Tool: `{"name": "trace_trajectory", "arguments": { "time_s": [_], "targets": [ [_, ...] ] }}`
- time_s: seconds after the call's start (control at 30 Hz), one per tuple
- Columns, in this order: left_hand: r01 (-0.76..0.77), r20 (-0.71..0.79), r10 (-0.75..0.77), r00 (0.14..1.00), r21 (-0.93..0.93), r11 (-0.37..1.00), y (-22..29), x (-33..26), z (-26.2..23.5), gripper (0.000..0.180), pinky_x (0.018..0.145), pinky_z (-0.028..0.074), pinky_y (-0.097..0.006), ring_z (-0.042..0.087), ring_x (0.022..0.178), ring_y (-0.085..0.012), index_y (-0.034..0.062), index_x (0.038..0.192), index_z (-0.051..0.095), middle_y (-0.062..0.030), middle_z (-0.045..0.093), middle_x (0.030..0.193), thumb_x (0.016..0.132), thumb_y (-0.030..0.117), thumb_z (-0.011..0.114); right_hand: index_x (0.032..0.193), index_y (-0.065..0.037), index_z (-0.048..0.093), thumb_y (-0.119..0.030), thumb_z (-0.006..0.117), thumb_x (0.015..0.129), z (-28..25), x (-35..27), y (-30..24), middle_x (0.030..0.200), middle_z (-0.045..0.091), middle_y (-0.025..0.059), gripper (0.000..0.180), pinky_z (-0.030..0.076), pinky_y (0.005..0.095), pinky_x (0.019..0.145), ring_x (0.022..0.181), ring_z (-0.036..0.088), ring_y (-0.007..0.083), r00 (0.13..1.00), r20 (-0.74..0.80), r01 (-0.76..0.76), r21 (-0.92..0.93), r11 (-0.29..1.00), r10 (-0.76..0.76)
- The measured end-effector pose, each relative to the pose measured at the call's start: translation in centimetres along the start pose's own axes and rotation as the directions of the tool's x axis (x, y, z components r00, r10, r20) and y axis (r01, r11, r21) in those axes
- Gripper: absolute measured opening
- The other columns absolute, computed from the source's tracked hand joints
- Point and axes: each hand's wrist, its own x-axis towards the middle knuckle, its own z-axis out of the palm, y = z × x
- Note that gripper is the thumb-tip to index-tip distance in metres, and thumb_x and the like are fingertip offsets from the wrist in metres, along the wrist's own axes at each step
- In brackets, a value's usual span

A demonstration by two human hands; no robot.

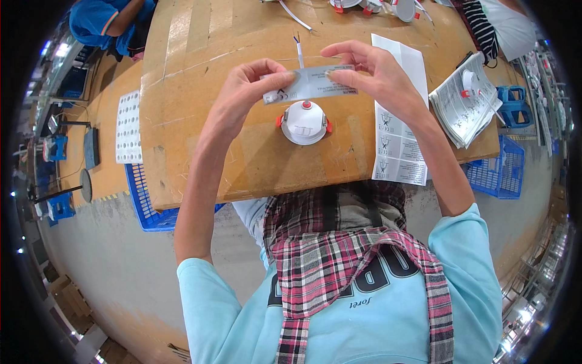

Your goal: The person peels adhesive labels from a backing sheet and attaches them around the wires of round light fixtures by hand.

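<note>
A silvery-grey printed label [310, 85] is stretched between my two hands, above the middle of the table. My left hand [256, 79] pinches its left end between thumb and fingers. At the other end, my right hand [371, 71] grips it with the thumb in front. Just below the label lies a round white downlight [304, 124] with red-tipped clips at its sides and a red spot near its top. A white cable [299, 56] with bared wire ends shows beyond the label. Right of the downlight is a long sheet of printed labels [397, 145], partly behind my right forearm.
Several more white downlights [403, 8] lie at the table's far edge. A paper stack [458, 106] at the right carries another downlight [471, 80]. Blue baskets [500, 170] stand beside the table, and a white perforated board [128, 128] is at its left. A person in blue [100, 24] sits far left.
</note>
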Motion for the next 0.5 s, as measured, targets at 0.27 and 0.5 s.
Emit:
{"name": "trace_trajectory", "arguments": {
  "time_s": [0.27, 0.5],
  "targets": [
    [0.031, -0.141, -0.011, 0.99, 0.139, 0.99, -0.5, 2.2, -0.5, 0.021, 0.061, 0.04, -0.019, 0.054, 0.067, -0.0043, 0.0062, 0.083, 0.066, 0.0001, 0.062, 0.073, 0.081, 0.027, 0.071, 0.108, -0.003, 0.063, -0.019, 0.067, 0.082, -0.4, 2.5, 1.2, 0.08, 0.062, 0.0059, 0.03, 0.046, 0.0246, 0.065, 0.074, 0.058, 0.0129, 1.0, -0.025, -0.012, -0.17, 0.985, 0.008],
    [0.043, -0.11, -0.035, 0.993, 0.069, 0.997, -1.3, 3.3, -0.8, 0.017, 0.06, 0.041, -0.018, 0.054, 0.067, -0.0042, 0.0055, 0.083, 0.065, 0.0003, 0.061, 0.074, 0.083, 0.022, 0.069, 0.112, -0.004, 0.061, -0.016, 0.066, 0.084, -0.4, 3.3, 2.2, 0.081, 0.058, 0.0016, 0.031, 0.048, 0.0234, 0.071, 0.077, 0.059, 0.0093, 0.999, 0.007, -0.044, -0.213, 0.976, 0.046]
  ]
}}
